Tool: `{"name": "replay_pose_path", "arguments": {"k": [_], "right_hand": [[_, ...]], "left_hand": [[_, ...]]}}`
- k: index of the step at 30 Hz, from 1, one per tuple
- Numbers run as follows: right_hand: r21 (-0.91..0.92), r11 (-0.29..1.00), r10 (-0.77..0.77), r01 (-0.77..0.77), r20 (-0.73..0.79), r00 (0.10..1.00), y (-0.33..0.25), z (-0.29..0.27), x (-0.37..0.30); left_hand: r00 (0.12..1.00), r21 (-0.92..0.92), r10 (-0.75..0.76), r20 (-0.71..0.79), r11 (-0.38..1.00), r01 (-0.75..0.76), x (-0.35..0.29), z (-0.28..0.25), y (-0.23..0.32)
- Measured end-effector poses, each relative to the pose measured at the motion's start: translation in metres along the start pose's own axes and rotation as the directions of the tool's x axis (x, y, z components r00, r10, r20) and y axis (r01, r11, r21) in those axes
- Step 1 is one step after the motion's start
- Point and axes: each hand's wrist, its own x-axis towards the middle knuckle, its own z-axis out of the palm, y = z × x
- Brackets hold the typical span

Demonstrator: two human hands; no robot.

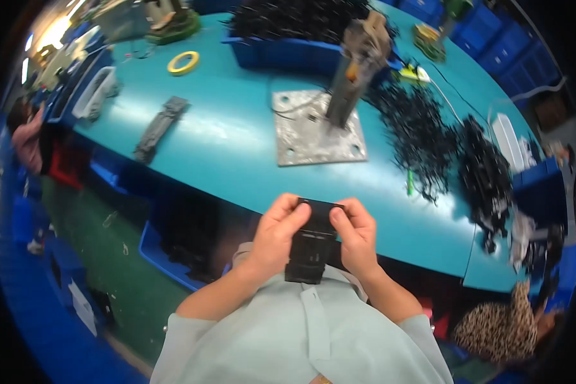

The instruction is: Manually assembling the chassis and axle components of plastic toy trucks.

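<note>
You pinch the flat black rectangular plastic part (312,242) between both hands, left hand (276,233) and right hand (358,235) clamped on its upper corners, close to your chest, below the teal worktable (237,141) edge, thumbs steadying it.

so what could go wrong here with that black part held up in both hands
1. The black plastic part is held by the left hand and right hand off the teal table, over the lap; a slip would likely drop it to the floor.
2. Both thumbs press on its top end, so too much force might snap or bend it.
3. The loose black parts heaped near the table edge could get knocked off.
</note>
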Motion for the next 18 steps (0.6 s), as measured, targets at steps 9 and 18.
{"name": "replay_pose_path", "arguments": {"k": [9,18], "right_hand": [[0.030,0.999,-0.025,0.025,0.012,1.000,0.011,-0.017,-0.003],[0.096,0.992,0.075,-0.083,0.087,0.993,0.004,-0.019,-0.002]], "left_hand": [[0.999,-0.148,-0.054,0.006,0.988,0.054,0.005,0.002,-0.004],[1.000,-0.032,0.009,-0.023,0.999,-0.009,0.004,0.003,-0.006]]}}
